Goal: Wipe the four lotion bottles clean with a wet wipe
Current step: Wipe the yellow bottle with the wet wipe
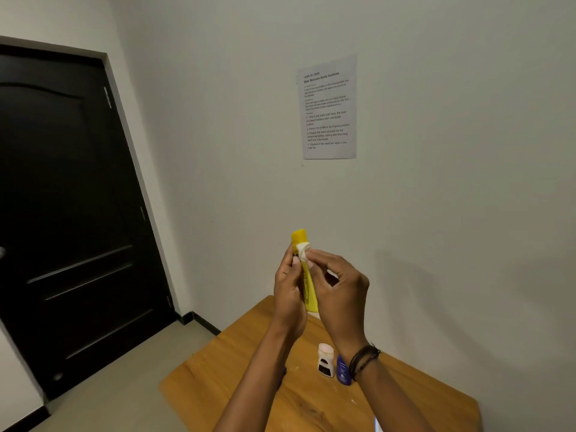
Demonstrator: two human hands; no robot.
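Note:
A yellow lotion tube (308, 288) is held upright in the air above the table, cap up. My left hand (288, 291) grips its body from the left. My right hand (336, 288) pinches a small white wet wipe (303, 248) against the tube just below the yellow cap. On the wooden table (224, 378) below stand a white bottle (325, 360) and a dark blue bottle (343, 371), the blue one partly hidden by my right wrist. A purple-blue object (282, 377) peeks out from behind my left forearm; I cannot tell what it is.
A black door (68, 213) fills the left side. A printed instruction sheet (328, 107) is taped to the white wall ahead. A white-blue item (377, 425) shows at the bottom edge. The table stands against the wall, with grey floor to its left.

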